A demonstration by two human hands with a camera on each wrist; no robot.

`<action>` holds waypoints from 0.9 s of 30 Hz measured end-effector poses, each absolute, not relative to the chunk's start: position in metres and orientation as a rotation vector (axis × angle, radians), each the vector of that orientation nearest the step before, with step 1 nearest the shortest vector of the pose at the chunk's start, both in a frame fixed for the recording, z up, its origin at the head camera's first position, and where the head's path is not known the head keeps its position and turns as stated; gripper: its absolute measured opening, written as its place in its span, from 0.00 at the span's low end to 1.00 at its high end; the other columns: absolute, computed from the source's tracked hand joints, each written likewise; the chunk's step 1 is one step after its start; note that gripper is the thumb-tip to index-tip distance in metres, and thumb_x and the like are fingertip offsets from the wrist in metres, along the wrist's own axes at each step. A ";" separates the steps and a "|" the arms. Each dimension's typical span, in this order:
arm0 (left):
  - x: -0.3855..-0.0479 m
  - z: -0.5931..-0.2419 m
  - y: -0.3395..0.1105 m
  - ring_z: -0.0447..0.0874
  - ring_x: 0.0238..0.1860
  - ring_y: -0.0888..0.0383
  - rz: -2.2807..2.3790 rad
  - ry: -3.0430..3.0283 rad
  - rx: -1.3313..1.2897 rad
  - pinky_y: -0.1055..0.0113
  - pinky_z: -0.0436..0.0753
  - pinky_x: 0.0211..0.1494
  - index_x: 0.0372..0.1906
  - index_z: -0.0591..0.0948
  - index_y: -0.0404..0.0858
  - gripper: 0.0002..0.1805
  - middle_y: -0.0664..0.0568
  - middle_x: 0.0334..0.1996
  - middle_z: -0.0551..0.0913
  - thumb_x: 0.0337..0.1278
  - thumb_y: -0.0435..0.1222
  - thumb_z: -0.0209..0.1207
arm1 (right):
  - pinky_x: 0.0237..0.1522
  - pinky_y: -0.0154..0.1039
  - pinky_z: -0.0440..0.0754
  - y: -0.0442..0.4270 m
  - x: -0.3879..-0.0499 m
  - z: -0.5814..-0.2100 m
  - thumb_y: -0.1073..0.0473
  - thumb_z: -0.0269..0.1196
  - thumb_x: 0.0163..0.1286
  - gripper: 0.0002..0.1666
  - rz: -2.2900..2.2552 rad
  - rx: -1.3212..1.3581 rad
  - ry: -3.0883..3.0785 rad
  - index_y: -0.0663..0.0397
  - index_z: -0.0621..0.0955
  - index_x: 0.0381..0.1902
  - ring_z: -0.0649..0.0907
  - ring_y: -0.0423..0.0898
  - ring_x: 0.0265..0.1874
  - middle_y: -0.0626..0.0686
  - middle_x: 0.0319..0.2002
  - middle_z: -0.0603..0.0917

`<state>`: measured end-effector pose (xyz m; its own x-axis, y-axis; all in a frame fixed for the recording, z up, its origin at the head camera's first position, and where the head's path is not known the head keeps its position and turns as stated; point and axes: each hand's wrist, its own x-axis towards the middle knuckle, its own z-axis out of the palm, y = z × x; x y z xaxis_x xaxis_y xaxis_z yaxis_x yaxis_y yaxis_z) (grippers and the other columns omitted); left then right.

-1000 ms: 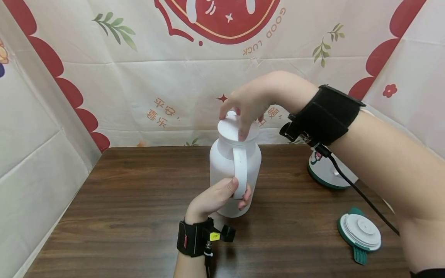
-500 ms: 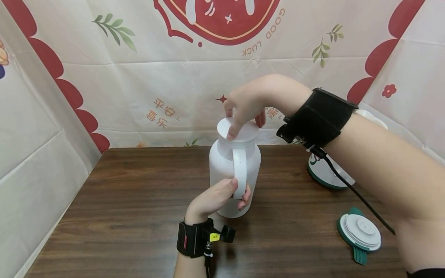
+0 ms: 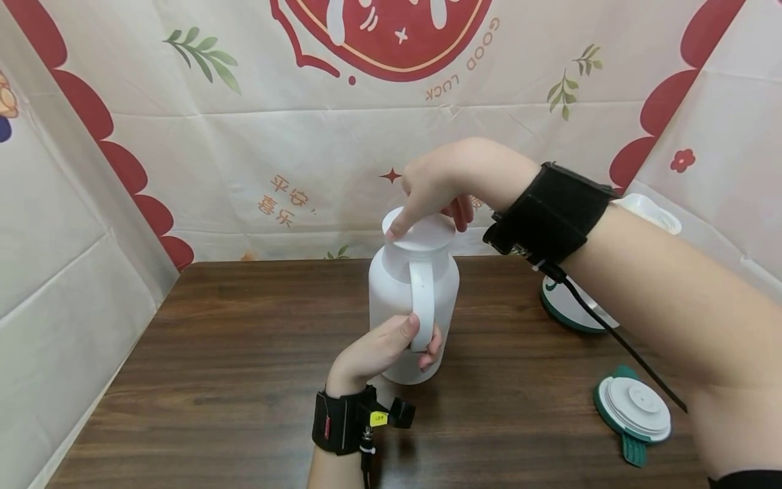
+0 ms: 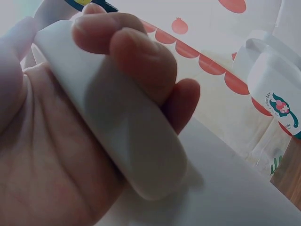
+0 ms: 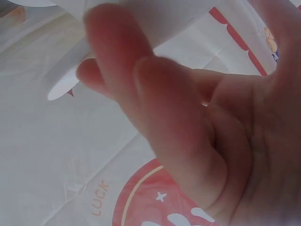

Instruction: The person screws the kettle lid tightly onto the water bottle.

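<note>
The fingers [image 4: 146, 63] curl round a white handle [image 4: 129, 134], a printed white container [image 4: 270, 82] beyond.

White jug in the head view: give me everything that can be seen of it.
The white jug is smooth, plain and perhaps plastic, standing upright on the brown wood-look table. Its rounded shoulder narrows beneath a round white lid. A long handle faces the person, the left hand gripping its lower part. The right hand spans the lid, thumb on its edge. The far side is hidden.
</note>
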<state>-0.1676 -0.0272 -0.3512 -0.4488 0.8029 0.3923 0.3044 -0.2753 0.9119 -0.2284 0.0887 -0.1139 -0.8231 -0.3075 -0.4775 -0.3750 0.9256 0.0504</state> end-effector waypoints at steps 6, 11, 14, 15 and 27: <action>-0.168 -0.351 -0.027 0.70 0.27 0.54 1.772 1.592 1.365 0.64 0.72 0.38 0.31 0.71 0.30 0.41 0.42 0.21 0.69 0.62 0.66 0.32 | 0.26 0.43 0.82 0.090 -0.224 -0.115 0.30 0.60 0.60 0.35 0.197 -0.478 2.645 0.60 0.77 0.37 0.84 0.51 0.20 0.59 0.30 0.81; -0.168 -0.352 -0.027 0.71 0.28 0.55 1.769 1.595 1.346 0.64 0.72 0.39 0.32 0.71 0.29 0.41 0.42 0.21 0.69 0.62 0.67 0.33 | 0.24 0.40 0.79 0.092 -0.218 -0.116 0.30 0.61 0.60 0.34 0.246 -0.520 2.698 0.59 0.77 0.33 0.81 0.51 0.18 0.56 0.27 0.78; -0.168 -0.352 -0.027 0.71 0.28 0.55 1.768 1.595 1.349 0.63 0.72 0.39 0.32 0.71 0.29 0.42 0.42 0.22 0.69 0.61 0.67 0.33 | 0.27 0.41 0.77 0.091 -0.217 -0.113 0.32 0.62 0.61 0.33 0.278 -0.603 2.731 0.59 0.78 0.33 0.81 0.49 0.21 0.55 0.29 0.79; -0.168 -0.352 -0.027 0.71 0.28 0.55 1.767 1.596 1.353 0.63 0.73 0.39 0.32 0.71 0.29 0.42 0.43 0.22 0.69 0.61 0.67 0.33 | 0.31 0.42 0.77 0.091 -0.218 -0.111 0.33 0.62 0.61 0.32 0.272 -0.647 2.740 0.59 0.78 0.36 0.82 0.49 0.25 0.55 0.33 0.80; -0.168 -0.350 -0.028 0.71 0.28 0.54 1.766 1.600 1.348 0.63 0.73 0.39 0.32 0.72 0.29 0.41 0.39 0.21 0.69 0.62 0.67 0.34 | 0.46 0.46 0.76 0.098 -0.226 -0.108 0.58 0.75 0.51 0.40 0.197 -0.903 2.537 0.39 0.71 0.62 0.69 0.53 0.55 0.53 0.63 0.65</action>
